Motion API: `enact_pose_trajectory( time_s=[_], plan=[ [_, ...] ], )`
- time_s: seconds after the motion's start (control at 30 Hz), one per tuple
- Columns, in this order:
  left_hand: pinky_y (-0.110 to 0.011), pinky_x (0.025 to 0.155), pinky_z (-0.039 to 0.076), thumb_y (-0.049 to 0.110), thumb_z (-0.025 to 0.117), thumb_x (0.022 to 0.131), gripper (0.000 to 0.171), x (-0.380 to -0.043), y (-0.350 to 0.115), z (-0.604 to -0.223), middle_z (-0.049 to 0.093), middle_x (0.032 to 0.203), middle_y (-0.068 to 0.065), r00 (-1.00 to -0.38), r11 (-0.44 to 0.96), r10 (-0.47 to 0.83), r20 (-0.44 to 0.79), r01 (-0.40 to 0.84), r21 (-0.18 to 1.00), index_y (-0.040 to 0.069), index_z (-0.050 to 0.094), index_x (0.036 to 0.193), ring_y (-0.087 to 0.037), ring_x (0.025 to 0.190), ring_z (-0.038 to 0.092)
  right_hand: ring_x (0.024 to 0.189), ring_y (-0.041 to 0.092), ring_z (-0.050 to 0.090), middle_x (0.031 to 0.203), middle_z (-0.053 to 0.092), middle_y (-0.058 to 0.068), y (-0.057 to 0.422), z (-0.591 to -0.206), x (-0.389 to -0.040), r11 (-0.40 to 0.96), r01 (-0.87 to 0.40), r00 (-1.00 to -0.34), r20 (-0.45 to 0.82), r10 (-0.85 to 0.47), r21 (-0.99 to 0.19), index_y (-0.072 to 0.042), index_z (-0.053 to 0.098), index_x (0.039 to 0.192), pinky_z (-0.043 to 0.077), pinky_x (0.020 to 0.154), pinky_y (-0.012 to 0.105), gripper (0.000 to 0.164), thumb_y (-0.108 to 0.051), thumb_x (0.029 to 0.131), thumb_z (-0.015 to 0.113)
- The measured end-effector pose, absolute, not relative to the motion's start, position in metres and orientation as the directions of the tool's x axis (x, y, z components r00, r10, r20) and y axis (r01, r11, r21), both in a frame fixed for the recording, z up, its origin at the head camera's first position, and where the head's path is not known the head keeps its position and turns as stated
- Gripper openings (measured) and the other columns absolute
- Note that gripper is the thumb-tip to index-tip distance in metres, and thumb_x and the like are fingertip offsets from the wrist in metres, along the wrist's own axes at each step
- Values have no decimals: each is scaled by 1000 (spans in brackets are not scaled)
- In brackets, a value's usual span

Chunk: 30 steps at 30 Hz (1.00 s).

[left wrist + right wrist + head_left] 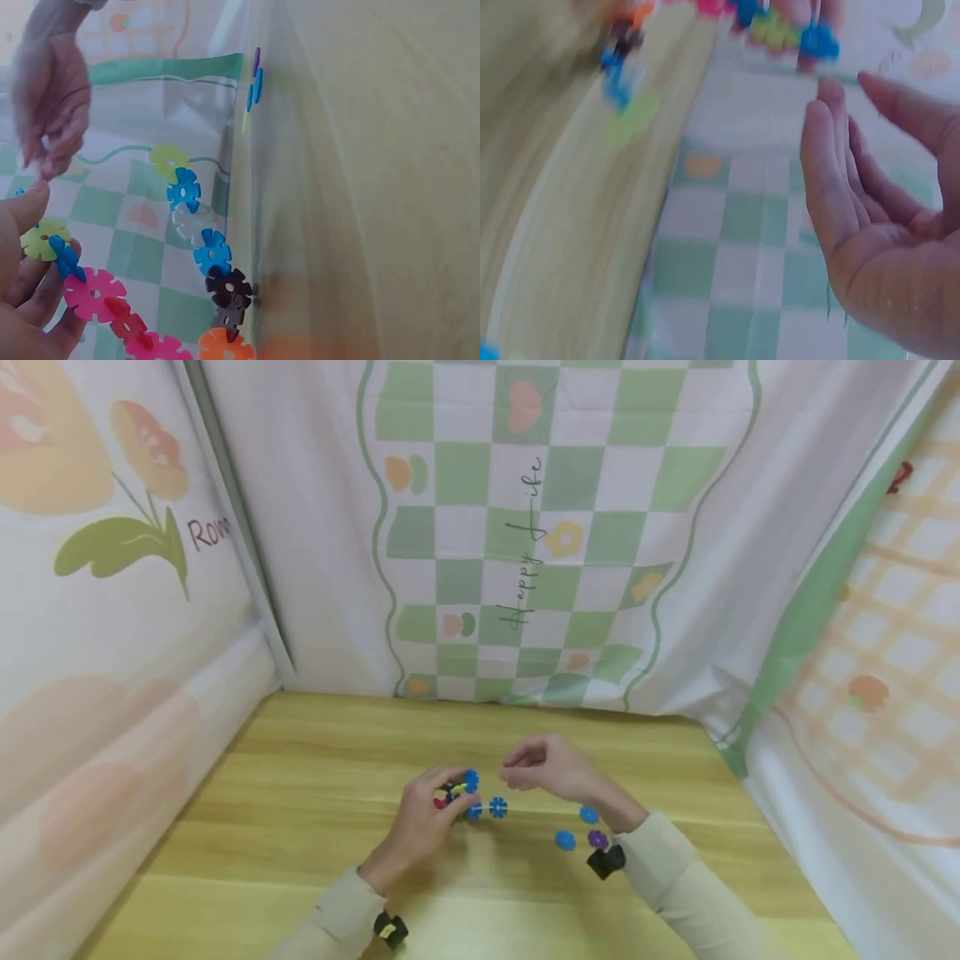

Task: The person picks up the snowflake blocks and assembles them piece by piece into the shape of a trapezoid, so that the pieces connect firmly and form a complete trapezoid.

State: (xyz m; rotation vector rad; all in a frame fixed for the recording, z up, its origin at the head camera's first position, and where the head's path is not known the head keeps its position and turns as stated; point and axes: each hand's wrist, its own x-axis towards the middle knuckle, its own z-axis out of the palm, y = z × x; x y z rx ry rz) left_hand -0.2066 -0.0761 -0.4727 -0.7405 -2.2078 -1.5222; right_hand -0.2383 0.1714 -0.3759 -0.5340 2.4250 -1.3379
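My left hand (420,818) pinches one end of a chain of interlocking notched plastic discs. In the left wrist view the chain runs from a yellow-green disc at the fingers through a pink disc (109,288), red, orange (225,349) and black to blue, white and a yellow-green end disc (170,160). A blue disc (820,43) sits at the held end in the right wrist view. To the right and apart from the chain, my right hand (551,768) is raised above the table, fingers slightly bent, thumb apart from them, nothing seen between them.
Two loose blue discs (566,840) and a purple disc (597,839) lie on the wooden table (315,760) near the right wrist. Printed cloth (465,593) hangs behind the table and along both sides. Black wrist cameras (606,862) are strapped at both cuffs.
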Motion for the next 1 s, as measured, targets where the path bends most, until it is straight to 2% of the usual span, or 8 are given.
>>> enact_pose_trajectory(
  time_s=[0.17,0.27,0.37,0.47,0.57,0.73,0.87,1.0],
  plan=[
    [-31,78,66,15,80,94,36,-211,-78,-466,78,116,-12,-823,247,175,541,568,785,2,72,127,-25,102,74,99,18,74,110,78,9,217,-381,-246,608,-261,-885,-65,-461,-750,-3,72,120,64,88,35,34,-30,99,76],
    [-30,82,65,13,80,94,35,-215,-79,-464,79,117,-14,-819,222,172,548,574,788,2,72,126,-28,103,75,97,17,74,107,79,8,239,-392,-248,654,-333,-871,-44,-489,-679,-1,74,117,63,85,31,30,-24,98,77],
    [-28,85,64,12,79,95,34,-217,-77,-463,78,119,-16,-822,193,182,540,568,800,2,72,127,-29,107,75,93,18,75,104,79,13,254,-408,-244,673,-386,-844,-53,-534,-631,4,73,116,63,81,27,30,-17,95,80],
    [-28,86,64,14,79,95,36,-218,-76,-461,77,121,-18,-845,163,180,503,530,832,2,72,128,-31,108,75,90,17,74,102,78,15,260,-424,-239,692,-433,-820,-67,-569,-577,7,73,116,63,78,24,31,-11,92,81],
    [-28,88,63,16,80,95,38,-218,-75,-459,77,121,-17,-881,150,167,443,467,872,2,72,130,-33,109,74,87,15,71,99,77,11,262,-443,-235,716,-430,-819,-96,-566,-550,5,73,114,60,76,22,33,-14,90,84],
    [-26,89,62,16,81,95,41,-218,-72,-458,77,120,-15,-916,149,148,373,393,907,4,70,133,-32,110,73,86,10,65,96,74,2,261,-465,-231,722,-407,-822,-120,-557,-559,-1,75,112,57,74,21,32,-20,89,86],
    [-25,88,63,17,78,97,41,-219,-70,-458,75,121,-18,-918,124,168,360,382,916,4,68,135,-30,108,72,84,9,64,93,73,-1,258,-473,-230,707,-402,-825,-104,-555,-581,-5,76,106,57,73,21,24,-18,89,86],
    [-23,88,63,20,77,98,42,-223,-69,-457,74,123,-18,-923,109,184,337,360,926,3,67,136,-24,108,71,81,9,63,89,71,-3,257,-475,-233,708,-379,-838,-103,-535,-596,-8,73,98,56,71,21,16,-15,89,85]
  ],
)
